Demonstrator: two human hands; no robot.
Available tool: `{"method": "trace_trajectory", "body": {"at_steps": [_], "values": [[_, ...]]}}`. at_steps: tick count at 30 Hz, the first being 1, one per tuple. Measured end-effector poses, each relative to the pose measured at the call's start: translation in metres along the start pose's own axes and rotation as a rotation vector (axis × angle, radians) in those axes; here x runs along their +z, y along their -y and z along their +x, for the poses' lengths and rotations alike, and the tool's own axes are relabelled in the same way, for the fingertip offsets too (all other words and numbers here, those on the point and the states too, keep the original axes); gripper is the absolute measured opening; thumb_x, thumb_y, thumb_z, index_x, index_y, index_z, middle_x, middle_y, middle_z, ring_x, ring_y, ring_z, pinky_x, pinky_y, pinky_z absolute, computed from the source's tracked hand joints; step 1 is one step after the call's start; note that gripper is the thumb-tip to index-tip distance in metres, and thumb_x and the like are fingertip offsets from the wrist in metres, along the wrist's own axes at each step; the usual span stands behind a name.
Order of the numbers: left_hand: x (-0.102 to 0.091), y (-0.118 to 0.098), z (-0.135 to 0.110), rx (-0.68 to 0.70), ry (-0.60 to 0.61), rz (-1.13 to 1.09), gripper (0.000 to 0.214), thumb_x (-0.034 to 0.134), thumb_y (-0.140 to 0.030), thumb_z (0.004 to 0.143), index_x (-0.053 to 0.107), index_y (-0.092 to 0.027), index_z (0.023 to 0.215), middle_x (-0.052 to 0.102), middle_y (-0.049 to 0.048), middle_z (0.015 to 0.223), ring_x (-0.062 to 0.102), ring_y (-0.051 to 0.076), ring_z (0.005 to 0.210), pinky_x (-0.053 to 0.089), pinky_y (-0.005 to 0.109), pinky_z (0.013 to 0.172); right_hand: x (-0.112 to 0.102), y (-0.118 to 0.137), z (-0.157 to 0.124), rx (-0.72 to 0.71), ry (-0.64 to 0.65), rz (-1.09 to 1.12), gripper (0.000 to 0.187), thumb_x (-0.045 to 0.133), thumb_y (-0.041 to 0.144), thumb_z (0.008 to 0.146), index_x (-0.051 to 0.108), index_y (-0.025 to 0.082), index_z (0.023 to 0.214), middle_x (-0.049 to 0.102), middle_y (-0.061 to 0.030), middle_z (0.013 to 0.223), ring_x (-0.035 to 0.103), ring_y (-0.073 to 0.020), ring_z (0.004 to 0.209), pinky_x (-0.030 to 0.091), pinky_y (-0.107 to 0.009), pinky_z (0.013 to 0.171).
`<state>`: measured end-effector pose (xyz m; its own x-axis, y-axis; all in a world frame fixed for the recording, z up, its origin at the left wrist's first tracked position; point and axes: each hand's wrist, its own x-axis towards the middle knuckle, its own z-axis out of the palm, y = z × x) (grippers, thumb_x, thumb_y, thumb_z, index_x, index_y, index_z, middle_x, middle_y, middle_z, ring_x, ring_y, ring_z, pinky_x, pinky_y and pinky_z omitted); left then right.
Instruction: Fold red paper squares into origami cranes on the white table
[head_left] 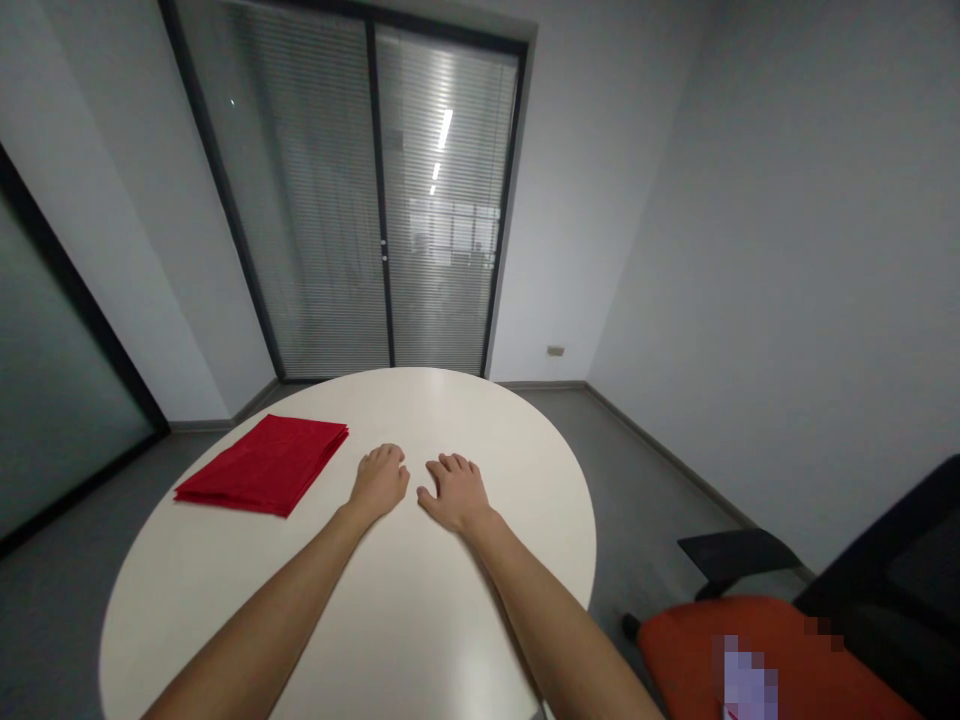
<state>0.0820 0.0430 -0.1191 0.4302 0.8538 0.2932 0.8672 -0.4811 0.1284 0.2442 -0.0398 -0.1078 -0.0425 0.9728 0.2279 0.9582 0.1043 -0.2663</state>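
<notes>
Red folded cloth (266,463) flat on round white bench (420,620), left of center. Left hand (380,480) mid-frame, fingers bent, loosely spread, nearest cloth but apart. Right hand (455,490) just right of it, palm down, fingers spread. Orange chair (675,645), lower right of frame.

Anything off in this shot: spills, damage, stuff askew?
No spill or damage visible. The folded red cloth lies flat on the table. Only oddity: a blocky, pixelated patch over the orange chair seat; whatever is under it can't be made out.
</notes>
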Motion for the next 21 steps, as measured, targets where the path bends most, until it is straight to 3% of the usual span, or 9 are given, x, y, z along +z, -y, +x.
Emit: {"method": "trace_trajectory", "body": {"at_steps": [3,7,11,14,21], "values": [[0.006,-0.003,0.004,0.044,-0.009,-0.026,0.030,0.047,-0.025,0.096,0.063,-0.016,0.121,0.062,0.0130,0.132,0.055,0.028,0.125,0.041,0.044,0.107,-0.008,-0.004,0.016,-0.014,0.061,-0.037,0.045,0.052,0.049,0.093,0.064,0.020,0.125,0.064,-0.0145,0.128,0.052,-0.0322,0.121,0.039,-0.046,0.101],[0.006,0.016,-0.002,0.142,0.022,-0.089,0.040,0.045,-0.031,0.099,0.062,-0.019,0.132,0.056,0.0115,0.147,0.049,0.027,0.137,0.035,0.043,0.116,-0.010,-0.012,0.039,0.003,0.077,-0.026,0.036,0.047,0.035,0.096,0.068,0.017,0.120,0.067,-0.0154,0.123,0.056,-0.0284,0.118,0.041,-0.041,0.100],[0.003,0.027,-0.007,0.031,0.059,-0.049,0.051,0.049,-0.042,0.097,0.056,-0.023,0.144,0.044,0.0116,0.158,0.035,0.037,0.147,0.027,0.055,0.120,0.001,-0.022,0.045,0.021,0.037,0.023,0.055,0.048,0.048,0.098,0.053,0.020,0.145,0.045,-0.0144,0.156,0.035,-0.0303,0.146,0.022,-0.047,0.118],[0.004,0.027,-0.007,-0.002,0.091,-0.034,0.055,0.048,-0.047,0.098,0.052,-0.025,0.148,0.040,0.0113,0.161,0.031,0.039,0.149,0.025,0.056,0.120,0.007,-0.028,0.044,0.042,0.088,0.043,0.067,0.048,0.056,0.096,0.044,0.022,0.153,0.029,-0.0125,0.166,0.019,-0.0338,0.154,0.012,-0.052,0.121],[0.007,0.027,-0.007,-0.004,0.110,-0.039,0.058,0.046,-0.051,0.098,0.049,-0.025,0.151,0.038,0.0098,0.162,0.029,0.038,0.151,0.024,0.056,0.120,0.009,-0.030,0.046,0.068,0.151,0.055,0.074,0.045,0.062,0.095,0.037,0.023,0.157,0.024,-0.0110,0.168,0.014,-0.0329,0.156,0.008,-0.051,0.123]]}}
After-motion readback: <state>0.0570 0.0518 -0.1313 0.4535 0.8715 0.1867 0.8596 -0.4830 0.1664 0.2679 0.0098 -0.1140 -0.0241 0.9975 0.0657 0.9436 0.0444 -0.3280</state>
